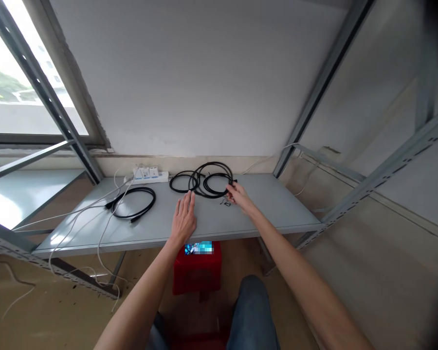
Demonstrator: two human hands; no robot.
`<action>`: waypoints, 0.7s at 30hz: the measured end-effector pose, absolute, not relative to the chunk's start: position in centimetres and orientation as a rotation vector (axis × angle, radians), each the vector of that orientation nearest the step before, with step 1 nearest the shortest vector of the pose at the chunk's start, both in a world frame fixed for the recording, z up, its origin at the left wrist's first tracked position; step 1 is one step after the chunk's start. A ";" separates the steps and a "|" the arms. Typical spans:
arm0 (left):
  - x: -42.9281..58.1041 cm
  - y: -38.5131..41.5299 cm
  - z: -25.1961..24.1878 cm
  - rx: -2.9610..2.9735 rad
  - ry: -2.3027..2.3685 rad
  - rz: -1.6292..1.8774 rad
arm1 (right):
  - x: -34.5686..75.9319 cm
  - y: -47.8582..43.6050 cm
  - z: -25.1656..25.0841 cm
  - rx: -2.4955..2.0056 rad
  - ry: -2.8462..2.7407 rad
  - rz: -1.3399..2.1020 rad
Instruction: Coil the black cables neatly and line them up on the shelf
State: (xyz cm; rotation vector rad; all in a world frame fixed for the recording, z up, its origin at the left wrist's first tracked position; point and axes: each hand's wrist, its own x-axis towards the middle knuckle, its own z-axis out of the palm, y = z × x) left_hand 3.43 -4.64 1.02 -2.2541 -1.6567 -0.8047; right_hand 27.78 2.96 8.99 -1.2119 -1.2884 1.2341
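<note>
Black coil [213,197] in your right hand [238,195]

You pinch the coil's right side between closed fingers; it lies on the grey shelf [266,206], overlapping a smaller coil [171,184]. Your left hand [184,216] is open, palm down, fingertips near both. To its left, a third coil [154,198] lies near the white power strip [163,177].

Black cable [204,184] lies coiled in loose, overlapping loops on the grey shelf [222,221].
</note>
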 end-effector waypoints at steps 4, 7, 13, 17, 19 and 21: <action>3.3 -3.9 0.3 -2.284 -1.760 -0.815 | 34.6 4.2 9.7 -1.240 -1.002 1.186; 3.1 -3.4 -0.2 -2.315 -1.809 -0.819 | 39.9 4.4 8.5 -1.280 -0.786 1.256; 3.0 -2.8 -1.0 -2.342 -1.900 -0.752 | 45.1 3.4 5.4 -1.341 -0.645 1.232; 3.1 -2.8 -0.9 -2.345 -1.926 -0.706 | 45.0 4.4 5.0 -1.377 -0.651 1.229; 3.1 -2.9 -0.8 -2.345 -1.935 -0.695 | 44.7 5.3 5.1 -1.409 -0.667 1.230; 3.1 -3.0 -0.6 -2.344 -1.935 -0.686 | 44.5 6.0 5.3 -1.443 -0.694 1.218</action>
